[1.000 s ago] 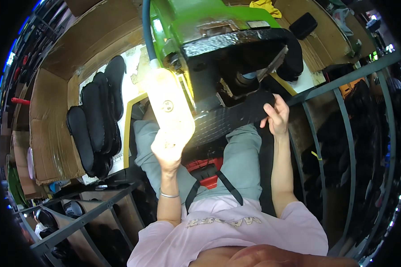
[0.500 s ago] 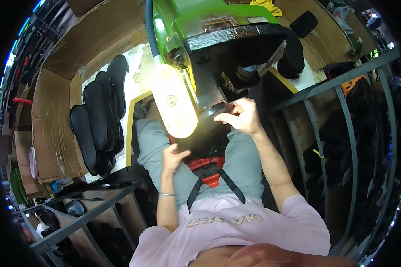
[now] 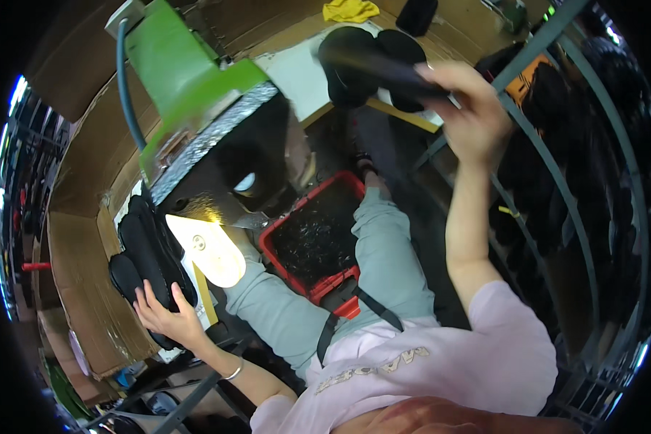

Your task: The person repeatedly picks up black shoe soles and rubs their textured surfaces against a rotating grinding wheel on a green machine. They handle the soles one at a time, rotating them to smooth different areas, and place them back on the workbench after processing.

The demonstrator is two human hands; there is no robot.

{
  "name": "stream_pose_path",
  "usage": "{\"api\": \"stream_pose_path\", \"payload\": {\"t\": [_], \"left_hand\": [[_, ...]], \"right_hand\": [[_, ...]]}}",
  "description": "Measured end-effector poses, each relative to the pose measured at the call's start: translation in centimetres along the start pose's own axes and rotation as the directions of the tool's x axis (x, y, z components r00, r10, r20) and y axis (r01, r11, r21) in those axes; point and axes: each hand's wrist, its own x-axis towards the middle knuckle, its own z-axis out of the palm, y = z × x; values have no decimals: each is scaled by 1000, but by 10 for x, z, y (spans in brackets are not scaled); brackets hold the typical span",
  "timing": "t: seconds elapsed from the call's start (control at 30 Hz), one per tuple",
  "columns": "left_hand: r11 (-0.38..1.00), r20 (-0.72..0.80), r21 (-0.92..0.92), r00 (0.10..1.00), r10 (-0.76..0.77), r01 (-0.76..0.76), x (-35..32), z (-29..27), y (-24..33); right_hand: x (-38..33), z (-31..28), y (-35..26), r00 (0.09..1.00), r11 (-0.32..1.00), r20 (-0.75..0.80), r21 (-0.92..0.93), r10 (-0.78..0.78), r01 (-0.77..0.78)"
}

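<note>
My right hand (image 3: 477,112) is raised at the upper right, thumb and fingers closed on one end of a black shoe sole (image 3: 390,71). The sole is smeared by motion and slants over other black soles (image 3: 349,90) lying on the right part of the white tabletop. On the left, my left hand (image 3: 168,312) has its fingers spread against the near end of a pile of black shoe soles (image 3: 143,235). Whether it grips any of them, I see no sign.
A green machine (image 3: 177,69) with a black head stands between the piles, its bright lamp (image 3: 208,249) near my left arm. Below is a red bin (image 3: 267,246) of black scraps. Cardboard walls (image 3: 79,275) and a metal rack rail (image 3: 550,137) flank me.
My right hand has moved from the machine head up and right, now with a sole. My left hand has gone from my lap to the left pile. The view has turned.
</note>
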Motion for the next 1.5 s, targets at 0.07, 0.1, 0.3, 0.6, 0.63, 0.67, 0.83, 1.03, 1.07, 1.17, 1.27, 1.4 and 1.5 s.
{"api": "stream_pose_path", "payload": {"t": [0.07, 0.1, 0.3, 0.6, 0.63, 0.67, 0.83, 1.03, 1.07, 1.17, 1.27, 1.4, 1.5], "left_hand": [[977, 423, 160, 885, -195, 139, 0, 9, -20], [971, 537, 187, 812, -231, 152, -1, 14, -27], [994, 408, -31, 909, -85, 107, -17, 20, -39], [996, 622, -52, 782, -23, 71, 12, 26, -53], [992, 644, 84, 754, -127, 95, 10, 33, -52], [989, 628, 111, 764, -147, 99, 10, 39, -52], [950, 231, -80, 932, -278, 303, 7, 36, -40], [647, -85, -744, 936, -341, 168, -1, -60, 29], [685, -225, -728, 955, -192, -34, -6, -78, 46], [417, -118, -899, 991, 70, -137, -33, -104, 103], [-150, 496, -859, 869, 1, 490, -57, -83, 163], [-105, 779, -570, 576, 248, 815, -64, -30, 211], [-82, 734, -639, 639, 231, 765, -56, -9, 229]], "right_hand": [[6, 32, 66, 996, 997, 84, -68, 36, -31], [4, 47, 92, 965, 963, 144, -191, 220, -191], [-33, 49, 131, 930, 932, 226, -287, 289, -220], [-123, 2, 35, 816, 816, 57, 10, 576, -577], [-139, -1, 26, 741, 733, 75, 113, 667, -671], [-157, 0, 14, 667, 648, 75, 180, 741, -740], [-237, 35, -35, 373, 316, 345, 212, 861, -925], [-272, 75, -88, 252, 158, 715, 197, 652, -968], [-271, 82, -93, 310, 174, 715, 260, 626, -950], [-262, 99, -91, 498, 287, 688, 407, 527, -867], [-259, 97, -87, 531, 435, 710, 340, 463, -834], [-271, 72, -94, 203, 3, 764, 254, 612, -967], [-285, 67, -96, 228, -18, 673, 338, 704, -941]]}}
